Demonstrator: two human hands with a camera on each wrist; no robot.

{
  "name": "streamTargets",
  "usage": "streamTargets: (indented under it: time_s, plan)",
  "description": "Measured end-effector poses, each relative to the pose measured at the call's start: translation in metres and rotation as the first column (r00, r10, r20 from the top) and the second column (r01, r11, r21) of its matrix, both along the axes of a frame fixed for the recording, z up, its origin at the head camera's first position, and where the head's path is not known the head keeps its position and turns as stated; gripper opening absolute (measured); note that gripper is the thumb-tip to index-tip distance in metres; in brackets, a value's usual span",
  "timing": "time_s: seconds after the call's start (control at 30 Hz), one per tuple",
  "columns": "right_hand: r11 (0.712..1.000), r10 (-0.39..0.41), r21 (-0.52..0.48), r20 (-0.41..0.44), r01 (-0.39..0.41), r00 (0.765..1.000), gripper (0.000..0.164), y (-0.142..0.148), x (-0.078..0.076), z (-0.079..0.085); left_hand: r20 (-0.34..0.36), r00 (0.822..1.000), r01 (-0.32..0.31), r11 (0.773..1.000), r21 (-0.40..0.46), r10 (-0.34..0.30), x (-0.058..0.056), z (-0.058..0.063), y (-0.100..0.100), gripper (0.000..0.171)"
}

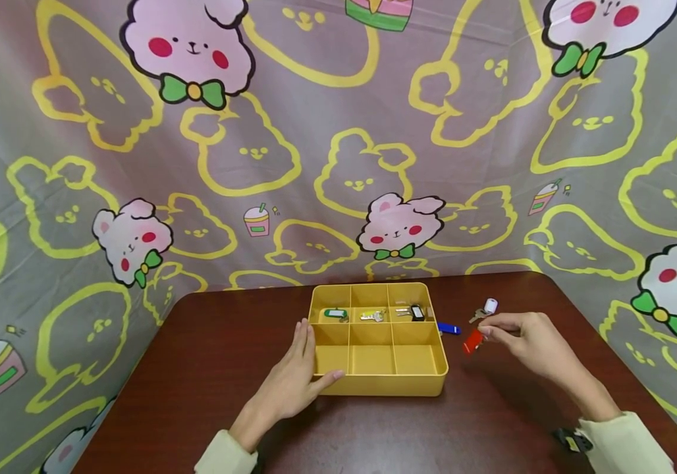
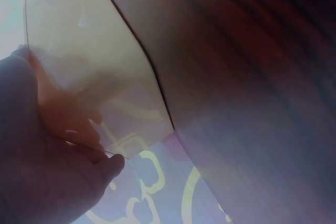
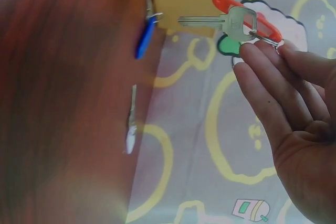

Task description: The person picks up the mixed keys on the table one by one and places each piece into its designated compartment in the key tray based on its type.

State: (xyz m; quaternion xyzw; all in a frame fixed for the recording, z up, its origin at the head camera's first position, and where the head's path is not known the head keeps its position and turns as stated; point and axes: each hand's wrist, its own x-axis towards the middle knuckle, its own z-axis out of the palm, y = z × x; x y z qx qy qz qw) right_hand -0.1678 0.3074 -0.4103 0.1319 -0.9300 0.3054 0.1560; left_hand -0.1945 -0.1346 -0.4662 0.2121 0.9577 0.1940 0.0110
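Observation:
My right hand (image 1: pixel 540 342) pinches a red key tag (image 1: pixel 473 340) in the air, right of the yellow compartment box (image 1: pixel 380 385). In the right wrist view a silver key (image 3: pixel 207 22) hangs from the ring of that tag, held between thumb and fingertips. My left hand (image 1: pixel 291 382) rests against the box's left front corner, fingers straight along the side wall and thumb over the front rim. The back row of compartments holds a green-tagged key (image 1: pixel 335 314), a yellow-tagged key (image 1: pixel 372 316) and a black-tagged key (image 1: pixel 415 313), one in each.
A blue-tagged key (image 1: pixel 449 328) lies on the dark wooden table (image 1: pixel 226 342) against the box's right side. Farther right and back lies a white-tagged key (image 1: pixel 489 307). A patterned curtain (image 1: pixel 315 164) hangs behind the table and along its sides.

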Motion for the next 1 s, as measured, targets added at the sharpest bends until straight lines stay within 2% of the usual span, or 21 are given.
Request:
streamTargets:
  time_s: [0.23,0.5,0.73,1.0]
  plan:
    - [0.995,-0.002,-0.097,0.033,0.006,0.999,0.011,-0.007,-0.001,0.012,-0.001,1.0,-0.002,1.0,0.0,0.002,0.001,0.001,0.0,0.115]
    - [0.985,0.019,-0.172,0.128,0.003,0.992,0.019,-0.015,-0.004,0.025,0.0,1.0,-0.001,1.0,0.008,0.001,0.002,0.002,0.0,0.116]
    - [0.967,0.068,-0.252,0.146,-0.029,0.987,0.025,-0.028,-0.01,0.034,-0.004,1.0,0.0,1.0,0.006,0.0,0.001,0.001,0.0,0.117]
    - [0.949,0.094,-0.313,0.189,-0.031,0.977,0.03,-0.041,-0.013,0.039,-0.006,1.0,0.002,1.0,0.0,-0.002,0.001,0.0,-0.001,0.117]
